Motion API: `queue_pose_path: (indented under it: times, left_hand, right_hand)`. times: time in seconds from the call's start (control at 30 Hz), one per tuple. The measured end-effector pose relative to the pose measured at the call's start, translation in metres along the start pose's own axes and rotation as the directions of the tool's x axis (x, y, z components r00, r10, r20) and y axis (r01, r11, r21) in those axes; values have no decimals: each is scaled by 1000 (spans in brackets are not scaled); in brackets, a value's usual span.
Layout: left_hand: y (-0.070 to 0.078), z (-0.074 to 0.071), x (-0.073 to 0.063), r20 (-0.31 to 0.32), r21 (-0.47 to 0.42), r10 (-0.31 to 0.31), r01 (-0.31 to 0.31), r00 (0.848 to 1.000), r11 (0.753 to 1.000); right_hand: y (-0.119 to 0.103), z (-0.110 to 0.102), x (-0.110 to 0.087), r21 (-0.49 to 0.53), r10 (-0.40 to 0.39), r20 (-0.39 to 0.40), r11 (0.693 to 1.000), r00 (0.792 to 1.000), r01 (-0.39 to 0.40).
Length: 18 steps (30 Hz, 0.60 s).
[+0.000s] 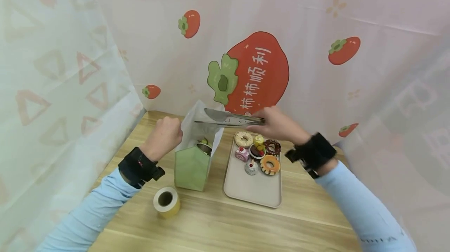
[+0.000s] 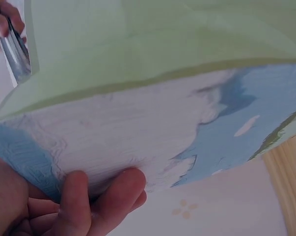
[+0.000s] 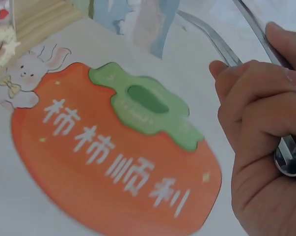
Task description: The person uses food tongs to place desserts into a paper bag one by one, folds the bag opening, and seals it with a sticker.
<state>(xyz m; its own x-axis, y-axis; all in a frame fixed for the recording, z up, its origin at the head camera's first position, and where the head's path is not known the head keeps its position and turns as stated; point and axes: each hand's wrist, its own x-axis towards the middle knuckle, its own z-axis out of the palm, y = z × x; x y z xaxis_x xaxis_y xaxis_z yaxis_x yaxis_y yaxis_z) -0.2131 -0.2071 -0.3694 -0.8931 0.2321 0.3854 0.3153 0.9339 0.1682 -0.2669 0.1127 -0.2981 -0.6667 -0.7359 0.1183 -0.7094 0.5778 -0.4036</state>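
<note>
At the left edge of a paper bag [image 1: 191, 168], my left hand [image 1: 165, 136] pinches the upper side; its fingertips [image 2: 125, 184] show against the blue-and-white printed face. The bag stands upright with its white inside showing, and a dark round item with green on top [image 1: 204, 148] sits in its mouth. My right hand [image 1: 277, 125] grips metal tongs [image 1: 216, 114] by the handle end. The tongs reach leftward over the bag's opening, tips spread apart with nothing visible between them. In the right wrist view, the fingers curl around the tong arms [image 3: 214, 37].
Right of the bag lies a beige tray [image 1: 251, 189] with several pastries, including a sprinkled orange-brown donut [image 1: 270, 159] and a fruit-topped tart [image 1: 258, 150]. A roll of tape [image 1: 171, 207] stands in front of the bag. Printed cloth [image 1: 309, 88] walls in the wooden table [image 1: 211, 224].
</note>
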Motion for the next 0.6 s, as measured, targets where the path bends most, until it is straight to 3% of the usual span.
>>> queue_pose_path:
  times: [0.17,0.3,0.43,0.6]
  left_hand:
    - [-2,2,4,0,8,0,0,1000,1000]
    - [-2,2,3,22,-12,-7,7,1000,1000]
    - [-3,2,1,43,-40,-14,16,999,999]
    - [-5,1,-1,41,-57,-26,28,999,998]
  right_hand:
    - [15,1,-59,101,91,-77,991,993,-83]
    - [27,13,-110,139,189,-142,976,972,-169]
    - [40,31,-152,189,348,-164,929,923,-317]
    - [64,58,-184,281,491,-139,852,860,-442]
